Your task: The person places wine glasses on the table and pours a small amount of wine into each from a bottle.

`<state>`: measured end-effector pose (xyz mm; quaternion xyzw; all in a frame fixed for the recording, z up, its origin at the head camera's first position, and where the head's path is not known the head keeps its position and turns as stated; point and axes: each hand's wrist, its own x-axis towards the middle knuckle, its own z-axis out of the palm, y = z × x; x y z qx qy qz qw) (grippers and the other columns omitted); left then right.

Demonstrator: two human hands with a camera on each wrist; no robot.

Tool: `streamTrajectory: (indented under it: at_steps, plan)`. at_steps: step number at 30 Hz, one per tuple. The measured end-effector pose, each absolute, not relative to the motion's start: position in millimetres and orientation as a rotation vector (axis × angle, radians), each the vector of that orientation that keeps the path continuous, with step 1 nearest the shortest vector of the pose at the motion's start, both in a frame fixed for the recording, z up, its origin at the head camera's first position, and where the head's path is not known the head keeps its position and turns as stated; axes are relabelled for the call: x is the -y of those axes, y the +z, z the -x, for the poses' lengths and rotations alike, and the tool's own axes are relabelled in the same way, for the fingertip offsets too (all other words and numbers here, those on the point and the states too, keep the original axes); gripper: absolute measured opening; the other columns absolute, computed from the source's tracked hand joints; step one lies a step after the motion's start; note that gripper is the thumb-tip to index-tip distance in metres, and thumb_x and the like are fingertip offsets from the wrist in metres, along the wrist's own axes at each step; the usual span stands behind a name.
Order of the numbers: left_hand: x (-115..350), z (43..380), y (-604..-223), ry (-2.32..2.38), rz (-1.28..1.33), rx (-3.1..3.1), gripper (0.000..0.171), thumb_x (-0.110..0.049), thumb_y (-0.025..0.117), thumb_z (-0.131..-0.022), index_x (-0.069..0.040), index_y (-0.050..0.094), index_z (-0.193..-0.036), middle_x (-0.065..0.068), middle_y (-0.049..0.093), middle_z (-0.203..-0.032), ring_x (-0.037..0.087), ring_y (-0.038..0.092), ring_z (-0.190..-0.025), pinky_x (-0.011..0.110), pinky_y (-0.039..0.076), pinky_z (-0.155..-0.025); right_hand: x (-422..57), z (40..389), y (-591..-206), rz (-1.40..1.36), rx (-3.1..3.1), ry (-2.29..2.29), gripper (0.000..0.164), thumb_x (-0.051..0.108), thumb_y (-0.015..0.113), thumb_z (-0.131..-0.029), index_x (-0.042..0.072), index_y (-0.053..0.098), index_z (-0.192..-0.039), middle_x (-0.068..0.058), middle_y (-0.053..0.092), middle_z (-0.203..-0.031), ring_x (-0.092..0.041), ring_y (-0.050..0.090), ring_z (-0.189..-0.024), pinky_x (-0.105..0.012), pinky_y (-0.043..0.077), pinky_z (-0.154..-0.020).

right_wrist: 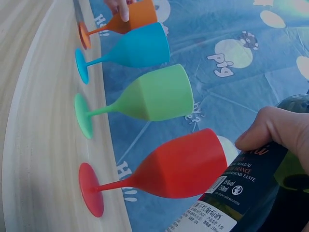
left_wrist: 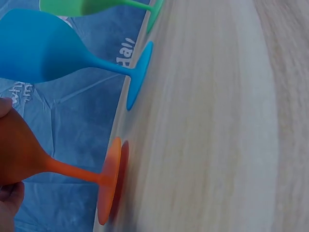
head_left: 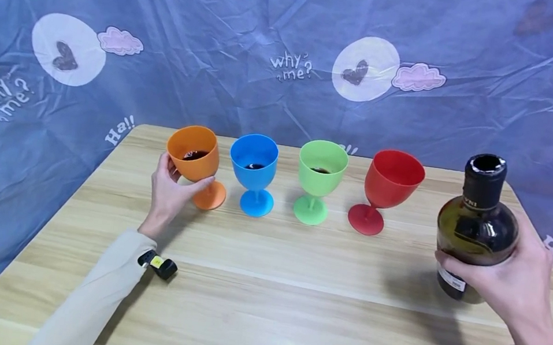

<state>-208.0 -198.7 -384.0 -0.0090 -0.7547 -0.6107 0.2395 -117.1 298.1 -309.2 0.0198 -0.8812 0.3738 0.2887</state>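
My left hand (head_left: 169,190) grips the bowl of an orange goblet (head_left: 209,196) with dark liquid inside. In the left wrist view a thin dark band lies along the underside of that goblet's foot (left_wrist: 110,181). To its right stand a blue goblet (head_left: 251,176) and a light green goblet (head_left: 318,185), each with a little dark liquid at the bottom. Fourth in the row is a red goblet (head_left: 384,192), whose visible inside is plain red. My right hand (head_left: 519,280) holds a dark green wine bottle (head_left: 474,227) nearly upright, right of the red goblet, its mouth uncorked.
The goblets line up along the far edge of a light wooden table (head_left: 280,307). Behind it hangs a blue printed cloth (head_left: 248,69), which also runs down the left and right sides. Black camera mounts (head_left: 157,263) are strapped to both wrists.
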Motion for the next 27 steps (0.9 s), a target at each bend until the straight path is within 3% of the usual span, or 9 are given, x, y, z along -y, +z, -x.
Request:
streamTrajectory:
  at_steps: [15,21,27]
  plan:
    - [196.5,207.8,-385.9,-1.689,0.04,2.054,0.082,-0.003,0.086,-0.066,0.0,0.04,-0.134,0.014,0.053,-0.131,0.023,0.052,-0.12,0.029,0.039,-0.106,-302.3,111.4,-310.0,0.043,2.368,1.012,0.09,-0.003,0.092,-0.039,0.018,0.06,-0.12,0.032,0.05,-0.093,0.012,0.045,-0.088,-0.014,0.029,-0.074]
    - [196.4,203.4,-388.4,-1.679,0.014,2.083,0.082,-0.005,0.085,-0.069,0.001,0.039,-0.137,0.016,0.05,-0.132,0.025,0.052,-0.119,0.032,0.039,-0.107,-301.2,114.3,-311.3,0.042,2.353,1.064,0.098,-0.005,0.092,-0.04,0.019,0.058,-0.129,0.03,0.052,-0.098,0.009,0.047,-0.092,-0.014,0.029,-0.079]
    - [196.5,200.2,-389.2,-1.7,0.007,2.131,0.087,-0.007,0.084,-0.072,0.0,0.034,-0.142,0.017,0.047,-0.138,0.027,0.049,-0.124,0.035,0.036,-0.109,-305.4,117.5,-311.2,0.134,2.337,1.173,0.087,-0.004,0.091,-0.048,0.031,0.056,-0.12,0.026,0.053,-0.101,0.006,0.048,-0.092,-0.012,0.031,-0.08]
